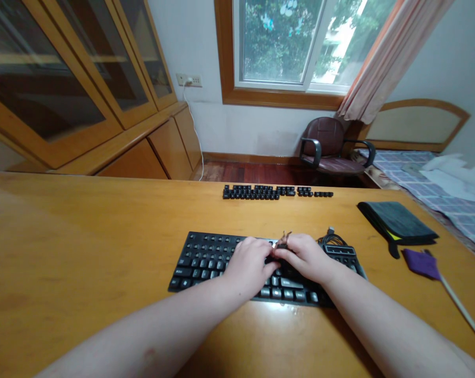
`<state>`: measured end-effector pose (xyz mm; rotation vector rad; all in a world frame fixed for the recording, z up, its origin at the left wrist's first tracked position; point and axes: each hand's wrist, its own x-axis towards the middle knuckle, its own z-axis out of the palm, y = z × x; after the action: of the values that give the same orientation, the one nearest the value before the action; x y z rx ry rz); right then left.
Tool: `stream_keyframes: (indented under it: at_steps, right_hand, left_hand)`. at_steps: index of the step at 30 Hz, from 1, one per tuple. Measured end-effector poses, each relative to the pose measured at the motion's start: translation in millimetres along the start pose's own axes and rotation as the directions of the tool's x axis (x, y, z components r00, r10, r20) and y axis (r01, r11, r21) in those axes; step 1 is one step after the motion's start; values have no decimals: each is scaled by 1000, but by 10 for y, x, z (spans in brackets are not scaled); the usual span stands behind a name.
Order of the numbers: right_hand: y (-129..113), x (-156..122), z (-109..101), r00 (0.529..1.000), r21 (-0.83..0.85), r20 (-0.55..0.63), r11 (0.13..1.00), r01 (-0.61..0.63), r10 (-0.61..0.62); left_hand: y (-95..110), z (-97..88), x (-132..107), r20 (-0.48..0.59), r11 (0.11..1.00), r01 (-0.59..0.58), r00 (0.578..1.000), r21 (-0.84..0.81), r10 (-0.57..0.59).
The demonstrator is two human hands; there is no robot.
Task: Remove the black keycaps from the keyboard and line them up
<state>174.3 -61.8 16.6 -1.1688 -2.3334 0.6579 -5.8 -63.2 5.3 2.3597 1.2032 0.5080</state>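
A black keyboard (209, 257) lies on the desk under both hands. Its upper rows at the left show bare switches, while lower rows still carry keycaps. My right hand (302, 256) is closed around a small keycap puller (285, 239), whose thin wire prongs stick up past the fingers. My left hand (250, 265) rests over the middle of the keyboard, fingers curled and pinched against the right hand's fingertips. What sits between the left fingertips is hidden.
Removed keycaps (251, 192) stand in rows along the desk's far edge. A coiled cable (334, 239) lies behind the keyboard. To the right are a folded dark cloth (399, 223) and a purple-headed brush (422, 263) with a pale handle. Beyond the desk stands a chair (328, 142).
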Motion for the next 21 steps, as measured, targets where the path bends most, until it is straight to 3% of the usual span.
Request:
stream_keyframes:
  at_steps: [14, 18, 21]
  right_hand:
    - [-10, 21, 43, 994, 96, -52, 991, -94, 99]
    - [-3, 38, 33, 982, 296, -91, 946, -131, 165]
    - [-5, 44, 25, 976, 316, -133, 940, -125, 174]
  left_hand:
    - [29, -6, -6, 12, 1000, 11, 1000, 20, -12]
    - [44, -12, 1, 13, 999, 36, 999, -1, -36]
    - [46, -13, -3, -21, 998, 53, 998, -32, -54]
